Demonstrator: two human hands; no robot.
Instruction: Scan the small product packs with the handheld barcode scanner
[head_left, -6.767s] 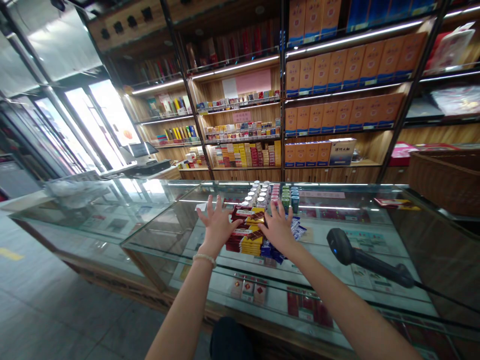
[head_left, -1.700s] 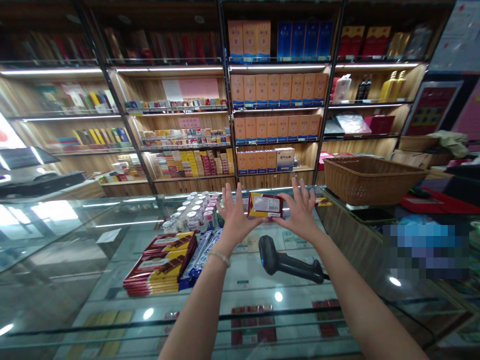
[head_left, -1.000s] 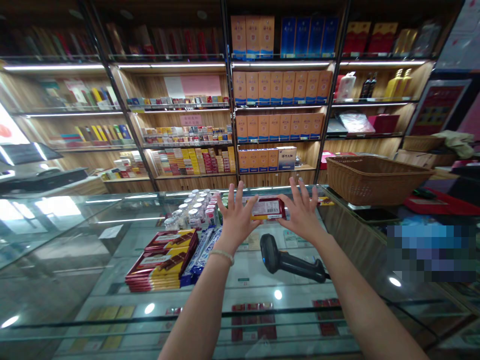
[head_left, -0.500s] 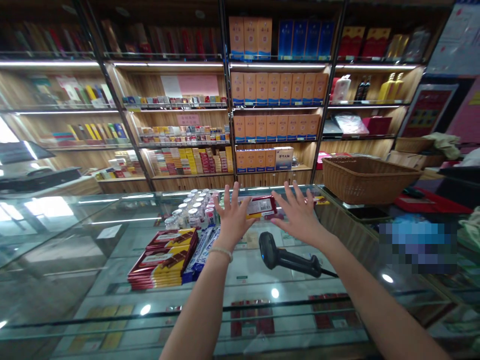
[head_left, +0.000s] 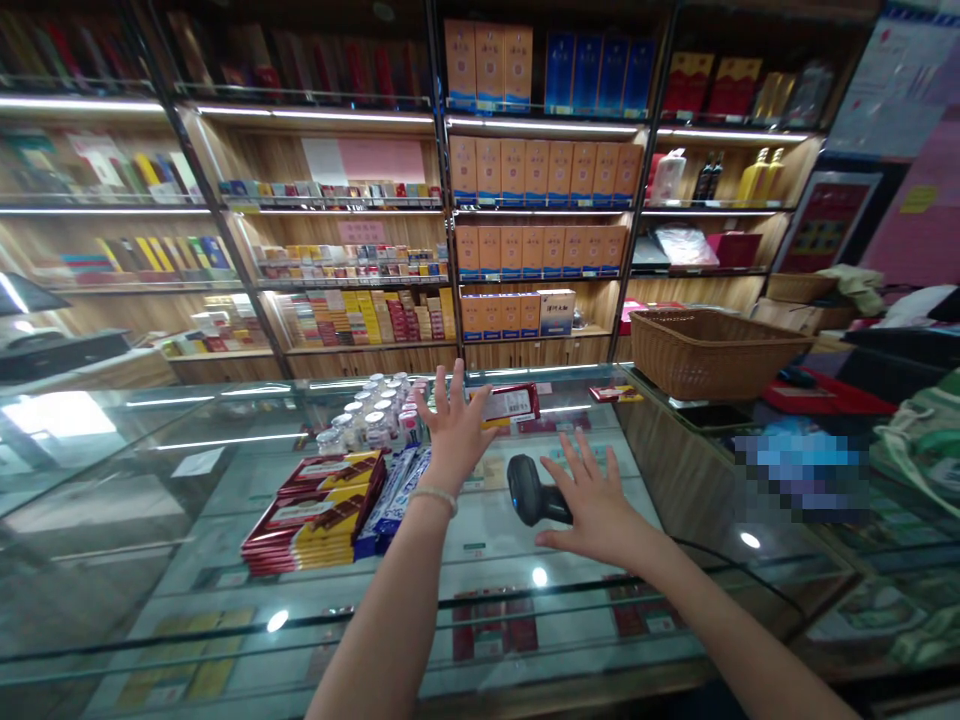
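Observation:
My left hand (head_left: 456, 430) is open with spread fingers, at the near left end of a red-wrapped chocolate bar (head_left: 517, 402); whether it touches the bar I cannot tell. My right hand (head_left: 600, 505) is open too, fingers spread above the handle of a black barcode scanner (head_left: 527, 490) and hiding most of it. Left of my left hand lie stacked red and yellow chocolate bars (head_left: 322, 510), with blue-wrapped packets (head_left: 391, 498) beside them. Behind these stand several small bottles or cans with pale lids (head_left: 369, 412). Another red and yellow bar (head_left: 616, 393) lies farther right.
All of this lies on a glass display counter (head_left: 480, 590). A wicker basket (head_left: 712, 355) stands at the counter's right, with a red tray (head_left: 825, 392) beyond it. The scanner's cable (head_left: 750, 575) runs right. Shelves of orange boxes (head_left: 536, 250) line the back wall.
My right hand has moved down and back from beside the red-wrapped bar to over the scanner's handle. My left hand stays near the bar. The view has shifted slightly right.

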